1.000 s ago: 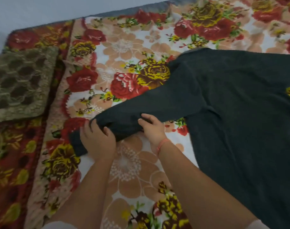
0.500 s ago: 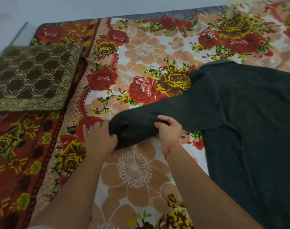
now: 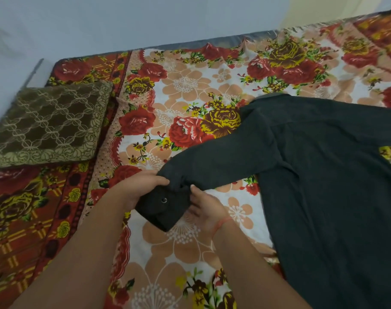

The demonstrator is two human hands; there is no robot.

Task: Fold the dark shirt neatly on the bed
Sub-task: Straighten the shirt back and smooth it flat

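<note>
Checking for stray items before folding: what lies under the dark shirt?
Only the floral bedsheet shows around the dark shirt; whatever lies beneath its body is covered.

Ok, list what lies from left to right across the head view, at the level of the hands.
Brown quilted cushion → left hand → dark shirt's snap-buttoned cuff → right hand → dark shirt's spread-out body.
</note>
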